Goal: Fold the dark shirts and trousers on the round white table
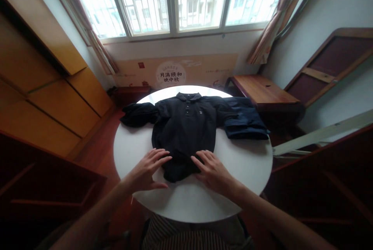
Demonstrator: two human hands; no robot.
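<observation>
A black polo shirt (185,129) lies front side up on the round white table (244,168), its collar toward the window and its sleeves out to the sides. Its lower end narrows and looks bunched between my hands. My left hand (152,167) is at the left edge of this lower part, fingers stretched and thumb well apart. On the opposite edge my right hand (210,169) has its fingers extended over the fabric; its thumb is partly hidden. Neither hand grips the cloth.
Folded dark blue cloth (246,119) lies on the table's right side, and a bundled black garment (138,114) on its left. Beyond stand a wooden desk (265,90) and a printed banner (204,69) under the window. Orange cabinets (49,106) line the left wall.
</observation>
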